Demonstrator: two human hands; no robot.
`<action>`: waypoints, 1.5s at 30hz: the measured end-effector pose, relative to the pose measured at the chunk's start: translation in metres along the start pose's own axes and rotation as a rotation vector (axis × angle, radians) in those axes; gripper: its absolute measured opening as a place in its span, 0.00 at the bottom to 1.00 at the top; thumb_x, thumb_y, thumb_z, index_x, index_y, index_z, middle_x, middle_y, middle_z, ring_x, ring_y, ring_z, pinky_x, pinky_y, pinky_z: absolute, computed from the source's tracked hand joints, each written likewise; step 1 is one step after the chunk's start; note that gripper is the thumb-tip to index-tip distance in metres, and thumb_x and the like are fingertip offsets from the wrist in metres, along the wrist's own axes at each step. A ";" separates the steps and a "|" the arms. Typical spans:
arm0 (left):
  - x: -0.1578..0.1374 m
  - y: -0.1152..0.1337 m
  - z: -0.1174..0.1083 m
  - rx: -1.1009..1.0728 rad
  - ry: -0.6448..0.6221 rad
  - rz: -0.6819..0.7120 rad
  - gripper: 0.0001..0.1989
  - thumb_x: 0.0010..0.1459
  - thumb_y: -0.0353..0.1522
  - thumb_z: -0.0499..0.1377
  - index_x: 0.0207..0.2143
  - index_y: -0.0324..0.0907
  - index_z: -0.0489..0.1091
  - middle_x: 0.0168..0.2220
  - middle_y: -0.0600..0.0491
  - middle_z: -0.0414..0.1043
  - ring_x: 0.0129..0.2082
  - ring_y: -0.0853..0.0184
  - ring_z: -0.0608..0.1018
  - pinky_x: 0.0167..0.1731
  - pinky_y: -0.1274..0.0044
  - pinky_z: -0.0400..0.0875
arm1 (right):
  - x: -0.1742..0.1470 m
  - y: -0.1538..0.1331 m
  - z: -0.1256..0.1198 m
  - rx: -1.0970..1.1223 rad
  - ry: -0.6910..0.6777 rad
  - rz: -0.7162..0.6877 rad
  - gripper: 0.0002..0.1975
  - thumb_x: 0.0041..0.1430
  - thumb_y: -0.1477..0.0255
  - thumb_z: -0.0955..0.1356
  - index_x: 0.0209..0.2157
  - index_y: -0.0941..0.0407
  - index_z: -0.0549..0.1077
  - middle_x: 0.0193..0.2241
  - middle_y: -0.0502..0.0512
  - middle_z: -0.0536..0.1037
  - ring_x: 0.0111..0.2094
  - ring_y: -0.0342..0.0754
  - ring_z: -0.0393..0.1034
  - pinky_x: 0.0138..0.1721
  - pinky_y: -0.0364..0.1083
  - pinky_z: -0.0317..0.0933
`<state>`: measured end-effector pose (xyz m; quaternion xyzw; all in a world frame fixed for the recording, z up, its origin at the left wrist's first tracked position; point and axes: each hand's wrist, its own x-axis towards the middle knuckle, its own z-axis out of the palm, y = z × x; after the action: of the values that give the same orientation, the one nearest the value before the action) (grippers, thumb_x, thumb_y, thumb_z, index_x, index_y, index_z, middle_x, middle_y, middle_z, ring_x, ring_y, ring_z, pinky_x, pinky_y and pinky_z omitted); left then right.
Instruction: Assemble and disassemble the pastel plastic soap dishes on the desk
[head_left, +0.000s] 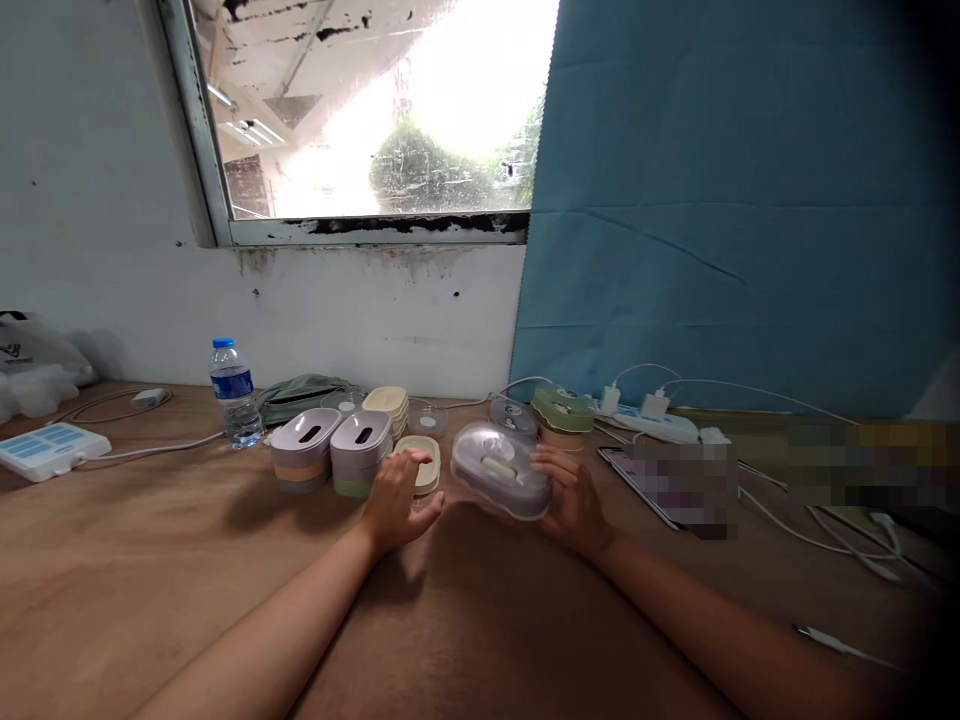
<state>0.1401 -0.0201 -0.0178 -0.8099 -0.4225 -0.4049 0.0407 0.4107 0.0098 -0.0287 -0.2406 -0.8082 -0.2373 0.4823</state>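
Note:
My right hand (576,505) grips the right end of a purple-grey oval container with a clear cover (501,470), which it holds tilted above the table. My left hand (401,500) has its thumb and fingers apart, by a small cream container (429,462); whether the fingertips touch it I cannot tell. Just left of that hand is a stack of lilac containers (361,440) with a green bottom layer. A second lilac stack (304,445), with orange and grey layers, is beside it. Both stacks have a dark slot on top.
Behind are stacked cream lids (386,402), a green-topped oval container (562,410) and a grey one (513,415). A water bottle (235,395) and a green pouch (304,398) stand to the left. On the right lie a phone (641,488), a power strip (667,427) and cables.

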 end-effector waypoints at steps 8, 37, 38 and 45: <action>-0.007 0.034 -0.011 -0.403 -0.306 0.167 0.31 0.45 0.50 0.52 0.46 0.39 0.55 0.46 0.44 0.54 0.49 0.57 0.59 0.49 0.69 0.56 | -0.011 -0.024 -0.038 0.325 -0.186 -0.133 0.17 0.53 0.73 0.62 0.45 0.54 0.56 0.39 0.59 0.70 0.49 0.54 0.62 0.43 0.54 0.60; -0.008 0.039 0.001 -0.470 -0.285 -0.146 0.23 0.46 0.42 0.57 0.43 0.42 0.57 0.42 0.49 0.64 0.42 0.62 0.68 0.43 0.72 0.62 | -0.005 -0.023 -0.029 0.274 -0.581 0.217 0.37 0.47 0.76 0.64 0.58 0.57 0.44 0.54 0.63 0.57 0.55 0.53 0.51 0.52 0.54 0.53; -0.008 0.039 0.001 -0.490 -0.268 -0.158 0.23 0.47 0.43 0.56 0.43 0.41 0.57 0.41 0.49 0.64 0.42 0.62 0.68 0.43 0.72 0.62 | -0.006 -0.022 -0.028 0.260 -0.578 0.241 0.37 0.47 0.77 0.64 0.58 0.57 0.44 0.54 0.63 0.57 0.55 0.53 0.51 0.52 0.55 0.52; -0.007 0.034 0.004 -0.619 -0.170 -0.250 0.22 0.51 0.47 0.49 0.42 0.41 0.56 0.39 0.49 0.67 0.40 0.63 0.70 0.41 0.72 0.63 | -0.004 -0.020 -0.027 0.405 -0.592 0.318 0.31 0.46 0.84 0.61 0.53 0.53 0.55 0.47 0.58 0.64 0.48 0.50 0.61 0.47 0.51 0.59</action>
<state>0.1653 -0.0447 -0.0160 -0.7565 -0.3777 -0.4468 -0.2922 0.4184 -0.0231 -0.0238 -0.3207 -0.8955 0.0842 0.2969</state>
